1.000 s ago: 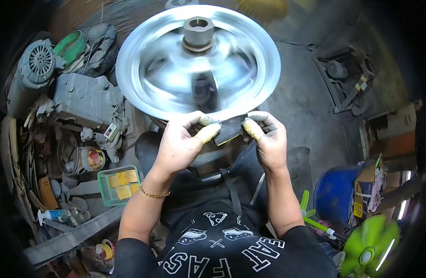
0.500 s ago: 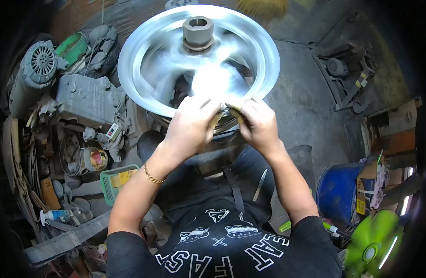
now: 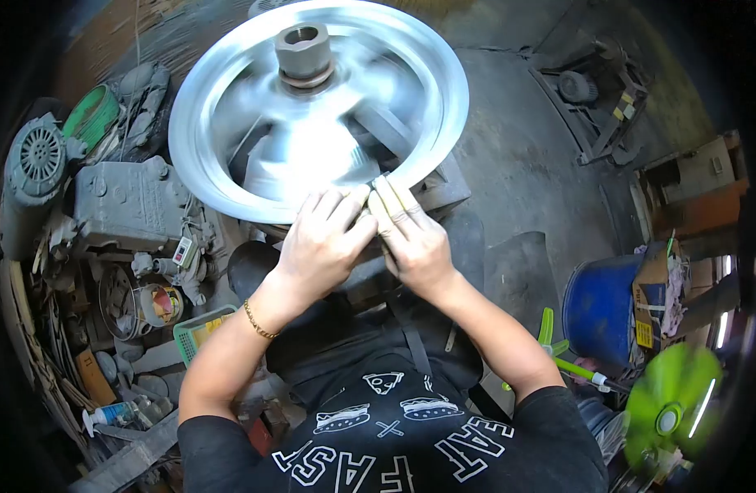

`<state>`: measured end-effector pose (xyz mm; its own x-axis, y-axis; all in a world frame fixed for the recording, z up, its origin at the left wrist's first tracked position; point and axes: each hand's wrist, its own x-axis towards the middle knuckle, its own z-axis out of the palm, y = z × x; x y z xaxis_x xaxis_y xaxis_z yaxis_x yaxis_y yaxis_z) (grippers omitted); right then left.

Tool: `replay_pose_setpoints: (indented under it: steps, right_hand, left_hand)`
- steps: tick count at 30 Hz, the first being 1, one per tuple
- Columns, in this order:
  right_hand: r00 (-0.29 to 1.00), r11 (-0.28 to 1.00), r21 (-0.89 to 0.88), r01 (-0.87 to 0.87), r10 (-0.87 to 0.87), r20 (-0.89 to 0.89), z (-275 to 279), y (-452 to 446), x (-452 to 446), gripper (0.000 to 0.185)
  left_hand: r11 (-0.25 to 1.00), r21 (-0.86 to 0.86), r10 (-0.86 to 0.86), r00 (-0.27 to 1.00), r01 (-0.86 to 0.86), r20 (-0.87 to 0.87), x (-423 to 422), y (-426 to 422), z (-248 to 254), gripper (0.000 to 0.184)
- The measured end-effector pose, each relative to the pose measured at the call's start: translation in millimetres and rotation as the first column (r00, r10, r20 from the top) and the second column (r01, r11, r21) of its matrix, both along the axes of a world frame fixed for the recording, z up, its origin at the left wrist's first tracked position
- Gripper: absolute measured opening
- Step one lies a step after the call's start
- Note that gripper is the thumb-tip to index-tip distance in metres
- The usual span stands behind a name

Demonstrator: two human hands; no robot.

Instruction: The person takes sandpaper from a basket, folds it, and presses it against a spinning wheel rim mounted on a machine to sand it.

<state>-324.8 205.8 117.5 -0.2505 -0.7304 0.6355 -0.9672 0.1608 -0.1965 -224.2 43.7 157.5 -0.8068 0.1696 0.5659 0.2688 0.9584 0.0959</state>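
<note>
A silver wheel rim (image 3: 189,156) stands in front of me, its spokes smeared by spinning and a bright glare on its near part. A large hex nut (image 3: 302,56) sits at its hub. My left hand (image 3: 324,238) has its fingers bent together at the rim's near edge. Beside it, my right hand (image 3: 411,246) presses its fingers closely together at the same edge. The fingertips of both hands meet there. Yellowish bits show along the right fingers. Whatever is pinched between the fingertips is mostly hidden, too small to name.
To the left stand a dusty motor (image 3: 39,156), a grey metal housing (image 3: 127,197) and a green basket (image 3: 198,329). On the right are a blue drum (image 3: 596,304), a spinning green fan (image 3: 670,411) and a metal frame with a motor (image 3: 579,89).
The view has shifted, with the rim now farther left and higher. My right hand has turned from a curled pinch to straighter fingers laid at the rim edge. My left hand stays beside it.
</note>
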Motion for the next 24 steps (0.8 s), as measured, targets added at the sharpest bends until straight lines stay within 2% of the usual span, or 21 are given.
replay_pose_setpoints:
  steps: [3,7,14,15,18,22,24]
  right_hand:
    - [1.000,1.000,-0.013,0.017,-0.017,0.014,-0.3,0.2,6.3,0.050]
    - [0.999,1.000,-0.005,0.022,-0.022,0.043,-5.8,3.2,8.4,0.049]
    - [0.997,0.998,-0.050,0.044,-0.041,0.066,-15.7,5.1,8.6,0.051]
    - [0.996,0.997,-0.057,0.053,-0.049,0.076,-17.4,4.7,9.9,0.052]
    - [0.993,0.997,-0.050,0.065,-0.059,0.104,-20.2,4.1,13.9,0.053]
    - [0.991,0.996,-0.059,0.069,-0.061,0.123,-21.9,2.9,16.3,0.053]
    - [0.985,0.995,-0.053,0.088,-0.079,0.150,-22.9,3.5,18.3,0.055]
  left_hand:
    - [0.995,-0.094,-0.031,1.000,0.031,0.006,0.7,-2.3,2.2,0.024]
    - [0.989,-0.136,-0.049,0.997,0.057,0.062,2.1,-1.5,-0.6,0.023]
    - [0.990,-0.062,-0.122,0.991,0.126,0.058,-5.3,-0.4,-0.3,0.019]
    - [0.983,-0.137,-0.112,0.991,0.121,0.067,-6.0,-4.2,-2.1,0.021]
    - [0.981,-0.165,-0.084,0.991,0.100,0.102,-2.6,-4.2,-0.5,0.021]
    - [0.989,-0.066,-0.129,0.989,0.134,0.073,-5.6,-3.1,-2.0,0.017]
    - [0.988,-0.087,-0.123,0.988,0.131,0.091,-4.0,-3.1,-0.6,0.017]
